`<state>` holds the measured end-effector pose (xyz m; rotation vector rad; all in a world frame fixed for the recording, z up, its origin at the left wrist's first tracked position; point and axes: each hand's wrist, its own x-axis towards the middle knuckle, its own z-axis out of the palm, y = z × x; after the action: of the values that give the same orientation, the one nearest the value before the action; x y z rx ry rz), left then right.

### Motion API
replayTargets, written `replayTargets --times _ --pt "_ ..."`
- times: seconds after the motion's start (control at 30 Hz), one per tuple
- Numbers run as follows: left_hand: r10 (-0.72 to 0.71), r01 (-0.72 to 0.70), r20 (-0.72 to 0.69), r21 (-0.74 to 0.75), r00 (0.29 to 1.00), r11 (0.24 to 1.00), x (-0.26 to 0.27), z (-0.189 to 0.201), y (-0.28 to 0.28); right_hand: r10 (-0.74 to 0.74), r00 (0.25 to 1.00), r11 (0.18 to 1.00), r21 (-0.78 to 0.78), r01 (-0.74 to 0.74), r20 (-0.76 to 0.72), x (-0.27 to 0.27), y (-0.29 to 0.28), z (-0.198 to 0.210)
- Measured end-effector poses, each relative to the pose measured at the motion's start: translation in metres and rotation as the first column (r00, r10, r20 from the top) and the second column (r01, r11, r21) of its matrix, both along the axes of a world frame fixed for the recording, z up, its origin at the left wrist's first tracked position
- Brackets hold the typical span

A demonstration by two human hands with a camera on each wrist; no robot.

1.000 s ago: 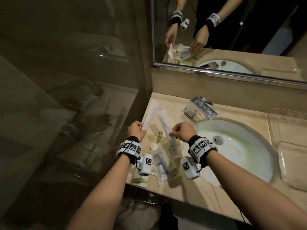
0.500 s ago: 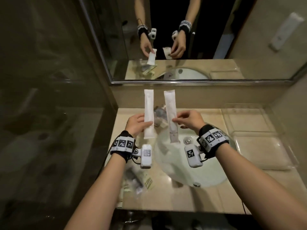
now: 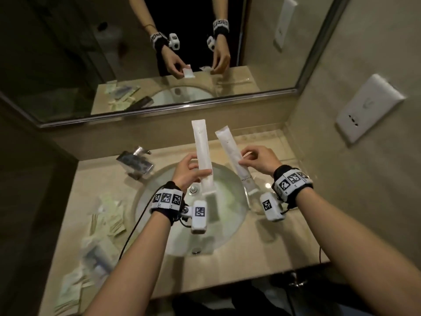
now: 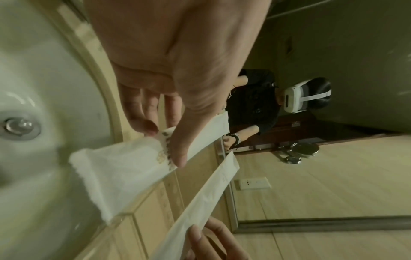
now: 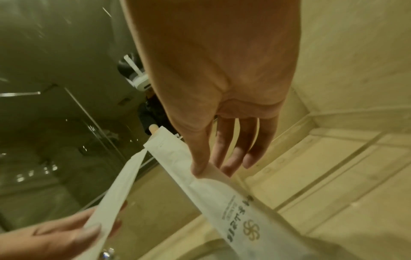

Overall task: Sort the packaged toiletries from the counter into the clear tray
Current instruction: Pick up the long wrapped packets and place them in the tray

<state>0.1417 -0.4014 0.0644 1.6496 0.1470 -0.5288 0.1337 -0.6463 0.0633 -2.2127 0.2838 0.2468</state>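
Observation:
Each hand holds one long white paper packet upright over the sink basin [image 3: 218,226]. My left hand [image 3: 200,171] pinches the left packet [image 3: 201,147] between thumb and fingers, low on its length. My right hand [image 3: 242,159] pinches the right packet [image 3: 227,144], which leans left at the top. In the left wrist view the thumb presses the packet [image 4: 124,167] near its printed end. The right wrist view shows the thumb and forefinger on the logo-printed packet [image 5: 222,191]. The clear tray [image 3: 273,135] [image 5: 333,158] lies faintly on the counter just right of my right hand.
Several more packaged toiletries [image 3: 98,238] lie in a heap on the counter left of the basin. A chrome tap [image 3: 135,164] stands at the back left. A mirror [image 3: 159,65] runs along the back wall, and a white wall plate [image 3: 369,106] sits on the right wall.
Both hands lifted a white packet each off the left counter and carried them right, over the basin. Since half a second ago they have shifted further right and the right packet leans more.

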Motion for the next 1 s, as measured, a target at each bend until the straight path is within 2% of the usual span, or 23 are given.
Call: replayTargets --times 0.23,0.37,0.43,0.53,0.73,1.0 --pt "0.062 -0.063 -0.063 -0.004 0.996 0.998 -0.015 -0.032 -0.082 0.094 0.981 0.945 -0.294 -0.141 -0.167 -0.003 -0.082 -0.042" --pt "0.083 -0.085 -0.081 -0.016 0.993 0.996 -0.022 -0.045 -0.097 0.219 0.923 0.788 -0.501 -0.358 -0.316 -0.010 -0.096 -0.069" --pt "0.105 -0.108 -0.082 -0.025 0.991 0.994 -0.023 -0.051 -0.099 0.261 0.887 0.719 -0.536 -0.442 -0.381 -0.015 -0.099 -0.079" --pt "0.146 -0.149 -0.083 -0.038 0.986 0.988 -0.024 -0.059 -0.100 0.272 0.847 0.682 -0.529 -0.505 -0.457 -0.020 -0.101 -0.089" --pt "0.232 -0.239 -0.113 -0.051 0.966 0.970 -0.016 -0.068 -0.102 0.277 0.852 0.719 -0.491 -0.491 -0.445 -0.024 -0.106 -0.097" --pt "0.199 -0.223 -0.156 -0.157 0.968 0.962 -0.013 -0.075 -0.109 0.216 0.844 0.787 -0.424 -0.448 -0.491 -0.034 -0.111 -0.103"
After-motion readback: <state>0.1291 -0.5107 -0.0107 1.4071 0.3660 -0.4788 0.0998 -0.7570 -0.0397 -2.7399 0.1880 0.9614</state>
